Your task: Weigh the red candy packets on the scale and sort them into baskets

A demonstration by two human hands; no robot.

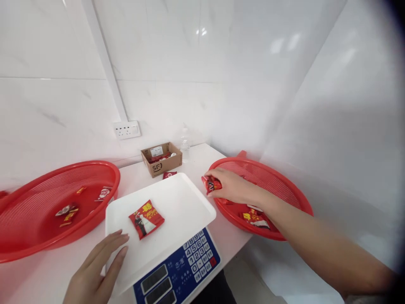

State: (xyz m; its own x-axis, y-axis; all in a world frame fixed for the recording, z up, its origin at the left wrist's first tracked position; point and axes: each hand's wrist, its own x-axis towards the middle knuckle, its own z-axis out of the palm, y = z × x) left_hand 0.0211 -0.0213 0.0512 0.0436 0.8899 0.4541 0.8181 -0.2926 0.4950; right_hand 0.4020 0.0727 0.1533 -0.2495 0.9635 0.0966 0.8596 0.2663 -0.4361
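Note:
My right hand (226, 185) pinches a small red candy packet (211, 184) above the left rim of the right red plastic basket (275, 171). In that basket lies another red and yellow packet (255, 218), partly behind my forearm. My left hand (98, 264) is at the near left edge of the scale's white tray (186, 198), fingers stretched out and holding nothing. A red square packet (146, 219) with a printed couple lies flat on the tray. Below the tray shows the scale's blue keypad panel (182, 270), its displays dark.
A left red basket (79, 171) holds several small wrapped pieces. Behind the scale stand an open cardboard box (164, 164) with red packets inside and a clear bottle (184, 139). One red packet (169, 174) lies by the box. A wall socket (126, 129) is above the table.

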